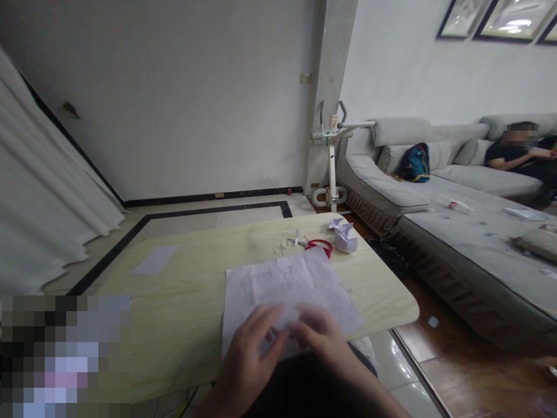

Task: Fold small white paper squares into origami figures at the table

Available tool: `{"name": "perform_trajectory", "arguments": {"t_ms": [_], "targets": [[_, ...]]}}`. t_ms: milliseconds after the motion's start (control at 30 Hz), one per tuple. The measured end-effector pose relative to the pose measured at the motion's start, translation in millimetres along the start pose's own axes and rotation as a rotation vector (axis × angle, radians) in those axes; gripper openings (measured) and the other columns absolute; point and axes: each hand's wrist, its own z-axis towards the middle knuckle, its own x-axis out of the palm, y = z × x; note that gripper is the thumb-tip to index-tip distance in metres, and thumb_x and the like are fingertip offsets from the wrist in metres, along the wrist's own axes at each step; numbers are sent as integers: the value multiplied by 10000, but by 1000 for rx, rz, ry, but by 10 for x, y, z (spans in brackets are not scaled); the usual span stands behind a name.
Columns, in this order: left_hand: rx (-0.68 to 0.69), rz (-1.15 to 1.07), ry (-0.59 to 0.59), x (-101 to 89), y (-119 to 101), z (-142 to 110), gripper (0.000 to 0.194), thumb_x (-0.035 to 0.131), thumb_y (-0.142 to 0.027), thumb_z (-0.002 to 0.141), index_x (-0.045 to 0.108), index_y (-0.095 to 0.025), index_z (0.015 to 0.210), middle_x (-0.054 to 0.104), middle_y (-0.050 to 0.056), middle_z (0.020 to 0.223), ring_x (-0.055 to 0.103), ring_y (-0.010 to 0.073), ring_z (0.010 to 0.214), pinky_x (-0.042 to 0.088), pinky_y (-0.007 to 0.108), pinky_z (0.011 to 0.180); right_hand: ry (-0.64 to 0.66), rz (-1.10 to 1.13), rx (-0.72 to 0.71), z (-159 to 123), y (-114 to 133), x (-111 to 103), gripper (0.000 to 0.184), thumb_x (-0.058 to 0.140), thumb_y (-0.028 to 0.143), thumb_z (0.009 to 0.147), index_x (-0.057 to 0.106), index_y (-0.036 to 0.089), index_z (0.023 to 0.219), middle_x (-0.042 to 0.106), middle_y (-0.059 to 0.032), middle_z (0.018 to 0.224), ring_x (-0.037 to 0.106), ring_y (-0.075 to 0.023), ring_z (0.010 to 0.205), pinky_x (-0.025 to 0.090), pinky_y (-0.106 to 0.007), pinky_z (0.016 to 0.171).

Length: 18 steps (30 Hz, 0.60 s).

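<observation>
Head view. Both hands low, close together, over the near part of a large printed sheet (296,284) that lies spread on a pale wooden table (183,310). The sheet runs out beyond the fingertips, its far edge well ahead of the hands; faint fold lines cross it, lines of print too small to read.

Left hand (250,342): fingers bent and reaching in toward the other hand, thumb below. Right hand (321,332): fingers likewise curled, blurred, facing the left. Something pale shows between the two sets of fingertips; too blurred to say whether either hand grips it, or whether it is only the sheet behind. Dark clothing (282,389) just below the hands.

Ahead of the right hand, past the sheet's far edge: red-handled scissors (306,244), with small paper clippings (296,237) beside the blades. Right of the scissors, a crumpled paper (347,239) near the table's far corner. Ahead and well left of the left hand, a flat white slip (155,260) lies apart on the tabletop.

Far off to the right of the hands, a grey sofa (378,183) bearing a blue backpack (415,164) and a seated person (516,154).
</observation>
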Motion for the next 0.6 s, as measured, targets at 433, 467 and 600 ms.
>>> {"name": "perform_trajectory", "arguments": {"t_ms": [433, 467, 600], "targets": [[-11, -54, 7, -31, -19, 31, 319, 572, -194, 907, 623, -261, 1215, 692, 74, 1247, 643, 230, 1157, 542, 370, 967, 34, 55, -3, -21, 97, 18, 280, 680, 428, 769, 618, 173, 670, 513, 26, 600, 451, -127, 578, 374, -238, 544], [-40, -72, 3, -31, -27, 30, 308, 570, -197, 908, 627, -251, 1205, 711, 73, 1210, 660, 226, 1127, 551, 360, 950, 39, 63, -8, -23, 102, 19, 277, 682, 424, 770, 623, 173, 670, 517, 25, 604, 454, -127, 582, 379, -239, 551], [-175, -131, -34, -44, -60, 37, 219, 593, -227, 889, 660, -226, 1097, 750, 67, 1080, 701, 224, 1004, 582, 325, 858, 69, 65, 0, -8, 102, 10, 255, 696, 415, 766, 657, 166, 726, 536, 22, 623, 467, -125, 581, 391, -241, 557]]}}
